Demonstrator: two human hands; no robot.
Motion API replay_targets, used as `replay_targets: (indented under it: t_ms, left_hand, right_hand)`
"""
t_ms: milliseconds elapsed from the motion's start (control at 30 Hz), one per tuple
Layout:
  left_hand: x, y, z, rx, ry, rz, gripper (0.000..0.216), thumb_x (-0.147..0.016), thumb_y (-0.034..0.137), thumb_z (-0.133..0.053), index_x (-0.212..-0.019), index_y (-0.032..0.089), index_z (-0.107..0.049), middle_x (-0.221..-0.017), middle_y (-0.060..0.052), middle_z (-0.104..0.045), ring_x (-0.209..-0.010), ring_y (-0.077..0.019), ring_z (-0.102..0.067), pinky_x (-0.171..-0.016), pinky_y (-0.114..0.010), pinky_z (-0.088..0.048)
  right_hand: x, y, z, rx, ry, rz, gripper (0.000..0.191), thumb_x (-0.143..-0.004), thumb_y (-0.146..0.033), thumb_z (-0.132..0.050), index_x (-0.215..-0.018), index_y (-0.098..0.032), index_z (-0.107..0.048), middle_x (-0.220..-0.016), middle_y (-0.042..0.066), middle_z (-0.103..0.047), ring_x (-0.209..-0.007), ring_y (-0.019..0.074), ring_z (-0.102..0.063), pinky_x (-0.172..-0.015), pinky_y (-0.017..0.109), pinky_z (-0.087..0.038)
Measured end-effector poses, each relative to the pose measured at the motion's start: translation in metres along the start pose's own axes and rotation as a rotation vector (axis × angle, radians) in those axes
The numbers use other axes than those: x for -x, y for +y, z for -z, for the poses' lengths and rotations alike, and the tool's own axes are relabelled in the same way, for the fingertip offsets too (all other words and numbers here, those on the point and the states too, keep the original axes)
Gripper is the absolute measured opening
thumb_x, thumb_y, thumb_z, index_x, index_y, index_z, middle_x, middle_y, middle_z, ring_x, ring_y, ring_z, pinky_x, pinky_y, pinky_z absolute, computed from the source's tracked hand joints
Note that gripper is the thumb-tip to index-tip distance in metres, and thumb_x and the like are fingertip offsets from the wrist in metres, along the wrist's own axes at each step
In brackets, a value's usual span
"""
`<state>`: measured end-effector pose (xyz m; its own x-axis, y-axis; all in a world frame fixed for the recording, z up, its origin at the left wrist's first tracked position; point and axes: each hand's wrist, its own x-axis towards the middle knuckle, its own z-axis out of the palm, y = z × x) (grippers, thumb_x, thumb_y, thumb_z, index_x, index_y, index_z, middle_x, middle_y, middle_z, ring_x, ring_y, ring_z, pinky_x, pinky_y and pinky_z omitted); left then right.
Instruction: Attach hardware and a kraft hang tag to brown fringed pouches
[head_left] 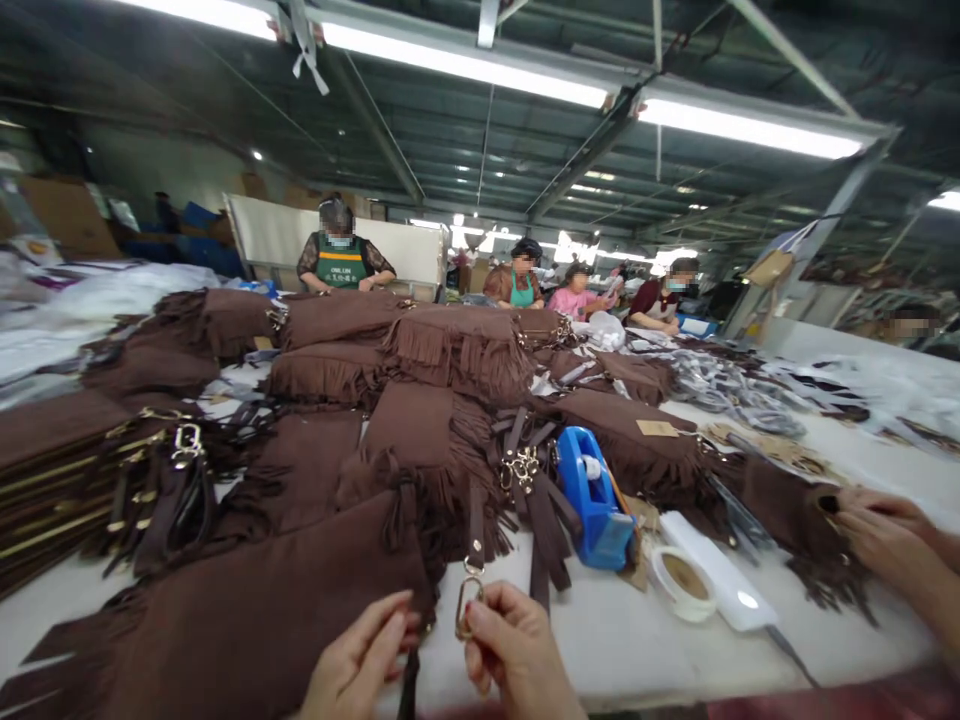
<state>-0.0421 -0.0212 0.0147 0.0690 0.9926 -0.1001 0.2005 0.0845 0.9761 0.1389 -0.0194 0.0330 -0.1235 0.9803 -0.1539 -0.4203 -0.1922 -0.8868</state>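
My right hand (517, 645) pinches a gold snap hook (463, 607) between thumb and forefinger. The hook is joined by a ring to a brown strap (475, 520) running away from me over the table. Just to its left, my left hand (364, 660) is closed, thumb and fingers drawn together at the edge of a brown fringed bag (262, 600). Whatever those fingers hold is too hidden to make out. A narrow dark strap (409, 685) hangs just below them.
Brown fringed bags (450, 340) are piled across the table. To the right stand a blue tape dispenser (592, 500), a tape roll (682, 583) and a white corded tool (720, 570). A co-worker's hands (892, 530) handle a bag at far right. Several people work behind.
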Motion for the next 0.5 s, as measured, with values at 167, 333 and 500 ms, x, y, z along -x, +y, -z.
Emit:
replay_targets:
  t_ms: [167,333,500]
  left_hand:
    - [0.017,0.028,-0.042,0.347,-0.176,0.178,0.048,-0.07,0.06,-0.054,-0.084,0.014,-0.058,-0.052,0.002,-0.056,-0.041,-0.0101,-0.051,-0.039,-0.019,-0.039]
    - [0.027,0.023,-0.033,0.343,-0.193,0.251,0.047,-0.067,0.062,-0.055,-0.065,0.015,-0.051,-0.05,0.003,-0.053,-0.036,-0.0074,-0.048,-0.032,-0.015,-0.022]
    - [0.029,0.04,-0.019,0.375,-0.414,0.322,0.052,-0.064,0.064,-0.055,-0.077,0.013,-0.055,-0.053,-0.003,-0.06,-0.029,-0.0042,-0.036,-0.031,-0.018,-0.015]
  right_hand:
    - [0.023,0.036,-0.01,0.158,-0.175,-0.078,0.044,-0.071,-0.06,-0.057,-0.073,-0.016,-0.051,-0.043,-0.005,-0.051,-0.032,0.0048,-0.039,-0.034,0.015,-0.027]
    - [0.031,0.0,-0.002,0.876,-0.211,0.416,0.031,-0.09,-0.034,-0.037,-0.073,-0.016,-0.056,-0.063,0.003,-0.058,-0.054,0.0117,-0.053,-0.051,0.023,-0.043]
    - [0.023,-0.045,-0.011,1.298,-0.53,0.759,0.032,-0.086,-0.027,-0.046,-0.117,-0.018,-0.049,-0.11,0.01,-0.059,-0.104,0.0202,-0.051,-0.102,0.044,-0.027]
